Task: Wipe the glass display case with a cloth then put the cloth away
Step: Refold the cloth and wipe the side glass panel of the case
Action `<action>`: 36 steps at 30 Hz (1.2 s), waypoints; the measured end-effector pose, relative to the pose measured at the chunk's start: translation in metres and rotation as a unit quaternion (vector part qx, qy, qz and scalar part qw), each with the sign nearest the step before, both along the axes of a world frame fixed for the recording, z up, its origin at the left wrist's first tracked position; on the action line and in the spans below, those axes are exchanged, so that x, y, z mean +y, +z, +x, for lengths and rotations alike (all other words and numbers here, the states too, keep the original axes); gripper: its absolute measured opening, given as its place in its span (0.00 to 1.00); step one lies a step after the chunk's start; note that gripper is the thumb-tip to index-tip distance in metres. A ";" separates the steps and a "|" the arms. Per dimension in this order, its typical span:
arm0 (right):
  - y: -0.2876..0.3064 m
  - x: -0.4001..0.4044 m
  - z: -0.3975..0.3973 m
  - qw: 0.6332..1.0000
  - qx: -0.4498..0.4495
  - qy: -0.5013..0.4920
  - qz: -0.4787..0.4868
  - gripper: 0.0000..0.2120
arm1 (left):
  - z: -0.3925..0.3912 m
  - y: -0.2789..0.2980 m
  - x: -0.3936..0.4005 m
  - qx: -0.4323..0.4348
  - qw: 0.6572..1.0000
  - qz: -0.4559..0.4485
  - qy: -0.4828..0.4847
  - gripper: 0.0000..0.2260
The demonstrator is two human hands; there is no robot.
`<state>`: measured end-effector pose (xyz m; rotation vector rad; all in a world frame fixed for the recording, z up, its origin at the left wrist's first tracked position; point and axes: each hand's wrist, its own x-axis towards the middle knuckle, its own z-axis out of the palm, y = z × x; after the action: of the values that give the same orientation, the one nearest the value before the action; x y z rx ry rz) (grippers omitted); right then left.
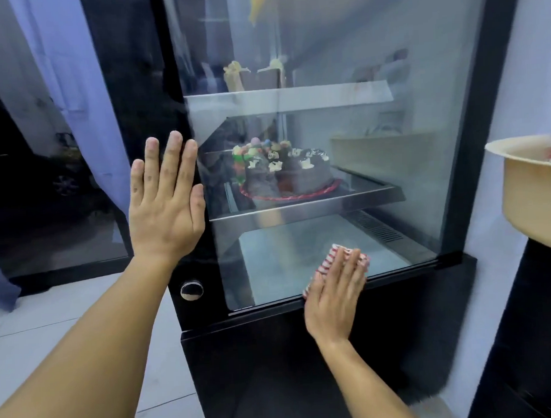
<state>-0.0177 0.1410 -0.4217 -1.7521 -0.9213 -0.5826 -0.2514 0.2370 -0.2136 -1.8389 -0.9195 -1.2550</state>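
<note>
While my open left hand (166, 197) is bracing the display case (473, 137), my flat right hand (334, 291) is wiping with the striped cloth (328, 258) beneath it, probably needing upward strokes next.

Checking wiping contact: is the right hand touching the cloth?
Touching. The head view shows the right hand pressing flat on the striped cloth.

No text, label, brand, number or sign can be read. The red and white marks on the cloth (328, 257) are a stripe pattern, not lettering, and the coloured bits at the rim of the beige bowl (526, 198) are too blurred to tell.
</note>
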 end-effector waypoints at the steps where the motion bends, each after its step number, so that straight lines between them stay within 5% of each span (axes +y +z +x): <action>1: 0.002 0.004 -0.023 1.000 0.012 0.011 -0.002 0.33 | 0.003 -0.002 -0.001 -0.015 1.000 -0.008 0.003 0.27; 5: 0.004 0.027 -0.090 0.946 -0.279 0.160 -0.033 0.32 | 0.008 -0.009 -0.002 -0.039 0.999 -0.013 0.007 0.27; 8: 0.020 0.030 -0.041 0.929 -0.344 0.137 -0.002 0.35 | 0.007 -0.008 -0.002 -0.035 0.999 -0.007 0.010 0.27; 10: 0.016 0.021 0.004 0.968 -0.242 0.067 -0.006 0.35 | 0.007 -0.010 -0.001 -0.035 0.999 -0.007 0.011 0.27; 13: 0.007 0.007 0.027 0.998 0.044 -0.003 0.042 0.33 | 0.008 -0.010 0.000 -0.031 0.999 -0.007 0.010 0.27; 15: 0.007 0.011 -0.006 0.996 0.074 -0.003 0.042 0.32 | 0.008 -0.010 0.000 -0.032 0.999 -0.009 0.010 0.27; 17: 0.008 0.017 -0.048 0.996 -0.053 0.072 0.002 0.31 | 0.007 -0.009 -0.001 -0.035 0.999 -0.012 0.015 0.27; 20: 0.013 0.025 -0.049 0.932 -0.319 0.168 -0.037 0.31 | 0.006 -0.010 -0.001 -0.032 0.999 -0.010 0.013 0.27; 23: 0.045 0.024 0.019 0.904 -0.401 0.151 0.007 0.32 | 0.008 -0.010 -0.001 -0.036 0.999 -0.014 0.007 0.27; 25: 0.048 0.016 0.069 0.944 -0.319 0.084 0.018 0.33 | 0.009 -0.012 0.001 -0.038 0.999 -0.009 0.001 0.27; 27: 0.040 0.006 0.103 0.992 -0.111 0.019 0.057 0.32 | 0.008 -0.011 0.002 -0.042 0.999 -0.007 0.002 0.27; 29: 0.032 0.004 0.106 0.982 0.140 -0.024 0.122 0.30 | 0.009 -0.013 0.001 -0.043 0.999 -0.002 -0.005 0.27; 31: 0.035 0.011 0.073 0.966 0.214 -0.057 0.135 0.30 | 0.010 -0.013 0.001 -0.044 0.999 0.000 -0.004 0.27; 33: 0.036 0.018 0.027 0.989 0.118 -0.015 0.090 0.29 | 0.009 -0.013 0.001 -0.046 0.999 -0.007 -0.009 0.27; 36: 0.043 0.014 0.022 0.963 -0.246 0.110 0.004 0.30 | 0.008 -0.013 0.001 -0.043 0.999 -0.010 -0.009 0.27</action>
<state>0.0044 0.1553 -0.3785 -1.4909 -1.4335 -0.8926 -0.2432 0.2383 -0.2267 -1.8253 -0.9660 -1.3494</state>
